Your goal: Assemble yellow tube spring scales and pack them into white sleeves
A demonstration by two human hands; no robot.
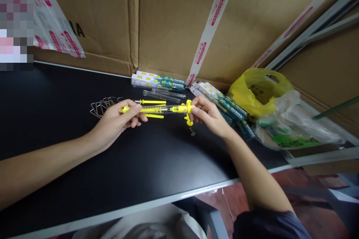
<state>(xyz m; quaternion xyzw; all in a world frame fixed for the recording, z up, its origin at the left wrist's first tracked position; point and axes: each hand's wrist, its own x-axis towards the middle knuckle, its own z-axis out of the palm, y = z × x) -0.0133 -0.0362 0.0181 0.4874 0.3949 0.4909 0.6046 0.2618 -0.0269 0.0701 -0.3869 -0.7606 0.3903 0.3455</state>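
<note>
Across the middle of the view, a clear tubular spring scale [165, 109] with yellow inner parts lies level between my two hands. My left hand [123, 115] is closed round its left end, thumb on top of the tube. At the right end, fingers of my right hand [206, 114] pinch the yellow end cap. Behind the tube, yellow rods [153, 102] lie on the black table. Bent wire hooks [98, 107] are heaped beyond my left hand, which partly hides them. Small yellow caps [189, 120] and a metal spring [192, 132] lie near my right hand.
Clear tubes [164, 95] lie before a pair of printed boxes [157, 81] at the back. More printed boxes [221, 99] are stacked at right, beside a yellow plastic bag [259, 91] and a clear bag [294, 127]. Large cardboard [168, 26] stands behind the black table [134, 179].
</note>
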